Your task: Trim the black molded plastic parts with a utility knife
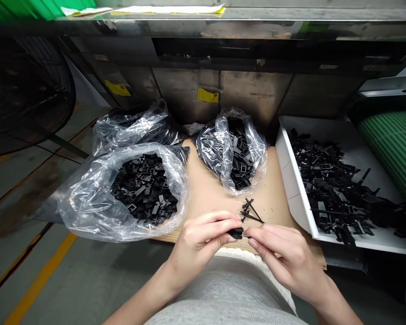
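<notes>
Nothing readable shows anywhere here: two yellow labels [117, 88] on the metal panel at about 11 and 12 o'clock from the hands are too blurred and angled to make out. The left hand [198, 241] pinches a small black plastic piece [237, 233] between thumb and fingers, closed firmly on it. The right hand [284, 253] comes in from 3 o'clock, its thumb and forefinger [253, 242] drawn almost together at the piece's right end, though I cannot tell whether they have hold of it. Just above, at 12 o'clock, a small heap of thin black plastic runners [250, 211] lies on a wooden board [209, 189]. Clear plastic bags of black parts sit at 10 o'clock [88, 207], 11 o'clock [131, 128] and 12 o'clock [253, 153]. At 2 o'clock, a white tray [291, 180] holds a loose spread of black plastic pieces [331, 189]. A round fan guard [27, 95] stands at 10 o'clock, past the yellow-striped floor [40, 280].
</notes>
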`<state>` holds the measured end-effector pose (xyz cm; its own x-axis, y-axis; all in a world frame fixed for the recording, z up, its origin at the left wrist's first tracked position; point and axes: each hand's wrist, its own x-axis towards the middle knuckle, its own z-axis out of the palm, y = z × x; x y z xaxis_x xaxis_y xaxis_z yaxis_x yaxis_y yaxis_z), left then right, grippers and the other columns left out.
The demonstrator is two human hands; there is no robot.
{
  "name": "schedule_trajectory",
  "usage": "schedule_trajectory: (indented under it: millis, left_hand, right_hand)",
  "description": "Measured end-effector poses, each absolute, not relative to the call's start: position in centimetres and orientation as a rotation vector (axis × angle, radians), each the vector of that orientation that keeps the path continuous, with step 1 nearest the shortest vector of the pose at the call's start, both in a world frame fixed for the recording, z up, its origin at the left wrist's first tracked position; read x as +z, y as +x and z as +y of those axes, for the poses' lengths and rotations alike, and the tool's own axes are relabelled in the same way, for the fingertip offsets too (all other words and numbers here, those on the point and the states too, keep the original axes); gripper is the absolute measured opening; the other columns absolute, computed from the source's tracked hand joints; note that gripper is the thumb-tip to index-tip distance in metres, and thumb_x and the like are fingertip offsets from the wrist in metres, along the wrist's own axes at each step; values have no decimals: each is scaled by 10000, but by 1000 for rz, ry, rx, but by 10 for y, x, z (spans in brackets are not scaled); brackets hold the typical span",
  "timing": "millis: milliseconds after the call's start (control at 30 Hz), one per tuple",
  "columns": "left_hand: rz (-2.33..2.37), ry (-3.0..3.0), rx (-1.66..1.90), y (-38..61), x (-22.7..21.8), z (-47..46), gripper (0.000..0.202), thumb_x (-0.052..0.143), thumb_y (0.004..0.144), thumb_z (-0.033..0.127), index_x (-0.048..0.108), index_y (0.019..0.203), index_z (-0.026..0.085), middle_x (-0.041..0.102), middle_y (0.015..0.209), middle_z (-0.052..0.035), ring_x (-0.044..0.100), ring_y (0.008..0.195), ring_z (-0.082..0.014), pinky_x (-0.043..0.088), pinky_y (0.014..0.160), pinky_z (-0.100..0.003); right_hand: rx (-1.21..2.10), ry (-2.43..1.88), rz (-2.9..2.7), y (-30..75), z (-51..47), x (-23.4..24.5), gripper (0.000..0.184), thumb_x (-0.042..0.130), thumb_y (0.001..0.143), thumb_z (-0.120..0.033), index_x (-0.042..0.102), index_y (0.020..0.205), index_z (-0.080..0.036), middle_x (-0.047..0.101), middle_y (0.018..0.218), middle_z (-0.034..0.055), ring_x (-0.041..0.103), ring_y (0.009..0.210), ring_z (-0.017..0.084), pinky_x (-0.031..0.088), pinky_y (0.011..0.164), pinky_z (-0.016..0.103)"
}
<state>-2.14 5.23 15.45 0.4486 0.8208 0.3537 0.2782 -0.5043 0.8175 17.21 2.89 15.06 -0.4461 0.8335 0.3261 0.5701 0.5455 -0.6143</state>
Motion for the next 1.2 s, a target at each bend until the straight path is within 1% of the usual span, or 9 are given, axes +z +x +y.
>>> schedule_trajectory:
  millis: [133, 267, 400, 600, 733, 833, 967, 1100, 1200]
  left_hand:
    - [939, 1938, 1041, -20, 152, 56, 269, 554, 759, 11, 655, 953, 166, 633, 1045, -54, 583, 953, -145, 453, 848, -209]
    - [987, 1939, 1122, -18, 146, 57, 312, 544, 751, -18, 626, 990, 165, 639, 1012, -44, 572, 956, -130, 441, 862, -190]
    - [1036, 1965, 1203, -16, 138, 54, 388, 547, 747, -21, 554, 1083, 173, 634, 1021, -45, 570, 955, -128, 433, 882, -194]
    - [948, 1967, 1264, -16, 129, 50, 570, 529, 746, -43, 431, 1214, 268, 590, 1103, -22, 549, 1008, -148, 429, 915, -252]
    - [895, 1530, 1187, -15, 134, 51, 611, 545, 759, 0, 369, 1234, 341, 540, 1160, 8, 514, 1071, -156, 425, 929, -269]
    - [928, 1244, 1064, -15, 141, 54, 549, 615, 730, 37, 455, 1173, 318, 585, 1100, 19, 533, 1039, -136, 433, 901, -213]
    - [946, 1023, 983, -14, 145, 56, 375, 635, 708, 32, 609, 1006, 258, 665, 935, 25, 595, 875, -98, 479, 789, -154]
    - [929, 941, 1011, -13, 145, 56, 292, 658, 671, 31, 672, 882, 233, 673, 813, 25, 602, 760, -99, 507, 694, -159]
    - [956, 1006, 1029, -13, 144, 56, 244, 682, 645, 43, 696, 804, 228, 650, 798, 25, 590, 731, -106, 509, 657, -167]
  right_hand:
    - [798, -1070, -2114, 171, 28, 155, 162, 442, 842, -151, 603, 830, -140, 525, 587, 6, 475, 517, 106, 366, 492, 237]
    - [904, -1264, -1792, 167, 28, 154, 108, 510, 816, -209, 612, 827, -176, 621, 722, 25, 556, 623, 118, 421, 536, 209]
    - [960, -1326, -1653, 155, 30, 147, 118, 561, 782, -240, 609, 879, -192, 633, 792, 21, 576, 668, 118, 448, 568, 188]
    - [959, -1293, -1585, 143, 31, 139, 83, 562, 775, -224, 600, 846, -206, 581, 725, -2, 523, 629, 112, 406, 542, 201]
    - [1172, -1290, -1402, 143, 33, 135, 55, 578, 761, -241, 594, 801, -207, 524, 653, -31, 452, 537, 78, 356, 487, 192]
    - [1442, -1240, -1175, 146, 35, 131, 97, 587, 760, -288, 583, 785, -195, 444, 563, -62, 350, 434, 42, 282, 416, 181]
    - [1597, -1109, -981, 148, 36, 124, 137, 624, 737, -308, 591, 756, -176, 400, 508, -75, 322, 409, 26, 238, 408, 177]
    - [1722, -979, -894, 149, 37, 114, 164, 617, 740, -327, 585, 771, -169, 452, 538, -58, 323, 388, 19, 213, 394, 180]
    - [1766, -937, -907, 148, 39, 108, 196, 612, 733, -349, 577, 766, -159, 495, 572, -35, 330, 376, 22, 213, 383, 185]
